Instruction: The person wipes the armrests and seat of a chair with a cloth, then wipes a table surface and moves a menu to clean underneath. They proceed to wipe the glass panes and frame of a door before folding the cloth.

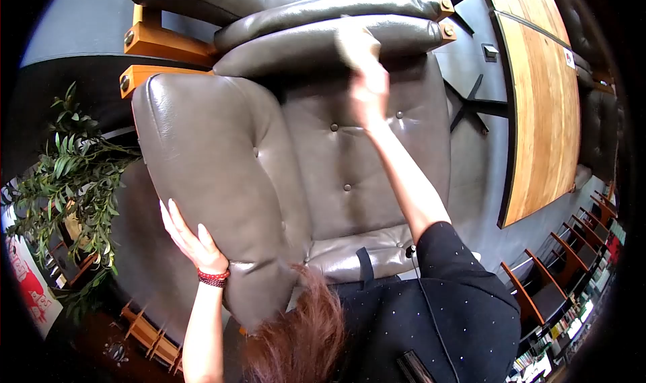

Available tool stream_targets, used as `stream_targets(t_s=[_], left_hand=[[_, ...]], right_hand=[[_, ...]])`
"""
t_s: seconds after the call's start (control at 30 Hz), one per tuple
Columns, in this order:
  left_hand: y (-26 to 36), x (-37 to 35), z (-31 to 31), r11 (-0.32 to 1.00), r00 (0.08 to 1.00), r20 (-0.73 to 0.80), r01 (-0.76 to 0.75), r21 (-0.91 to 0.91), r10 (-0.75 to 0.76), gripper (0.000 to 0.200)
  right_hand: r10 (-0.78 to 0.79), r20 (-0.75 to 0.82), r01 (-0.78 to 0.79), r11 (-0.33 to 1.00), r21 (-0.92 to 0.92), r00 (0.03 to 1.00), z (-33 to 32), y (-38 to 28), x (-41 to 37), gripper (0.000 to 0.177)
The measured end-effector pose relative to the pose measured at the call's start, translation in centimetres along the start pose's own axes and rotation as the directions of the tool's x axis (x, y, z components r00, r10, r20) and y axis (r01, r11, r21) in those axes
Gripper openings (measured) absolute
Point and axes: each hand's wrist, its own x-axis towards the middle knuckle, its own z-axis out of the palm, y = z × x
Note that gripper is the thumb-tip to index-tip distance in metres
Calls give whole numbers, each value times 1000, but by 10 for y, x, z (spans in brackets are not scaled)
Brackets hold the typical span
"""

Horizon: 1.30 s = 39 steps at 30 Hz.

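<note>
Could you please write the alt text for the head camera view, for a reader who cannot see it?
A person's left hand rests on a brown-grey leather armchair, while the blurred right hand, apparently holding something pale, reaches toward its far padded armrest. A leafy plant is at left, a wooden tabletop at right.

The brown-grey buttoned armchair (pixel 303 167) is smooth, glossy, leathery; the long honey-coloured tabletop (pixel 540 114), grained wood; the blurred whitish bundle (pixel 357 43), perhaps cloth.
</note>
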Motion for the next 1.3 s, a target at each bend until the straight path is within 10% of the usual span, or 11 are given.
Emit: stream_targets(t_s=[0.13,0.17,0.23,0.27,0.4,0.6,0.9,1.1,1.17,1.23,1.3], left_hand=[[1,0,-3,1000,1000,1,-13,22,13,59],[1,0,-3,1000,1000,3,-10,29,10,59],[2,3,-1,999,1000,-5,-19,36,19,59],[2,2,-3,999,1000,-3,-16,41,16,59],[1,1,-4,999,1000,3,8,40,-8,59],[3,2,-5,999,1000,9,23,36,-23,59],[0,3,-6,999,1000,-3,-17,41,17,60],[0,3,-7,998,1000,6,15,58,-16,63],[-2,2,-7,998,1000,4,23,59,-24,63],[1,2,-7,997,1000,3,26,70,-27,63],[0,2,-6,998,1000,-14,11,60,-10,60]], right_hand=[[-94,585,29,992,119,806,64,-115,70,26],[-337,554,452,889,-80,761,117,-90,49,27],[-498,374,554,831,-54,782,130,-69,50,22],[-382,584,498,866,-45,716,116,-68,62,27],[-198,548,411,861,-299,813,67,-18,80,24],[-89,294,281,642,-713,952,5,117,75,37],[274,84,-55,462,-885,958,-40,135,91,35],[121,-170,-199,789,-581,978,-17,174,75,29],[88,-123,-104,986,-134,989,-26,113,69,28],[342,85,-324,930,-173,936,-10,72,44,29],[201,331,-227,973,43,922,11,16,10,32]])
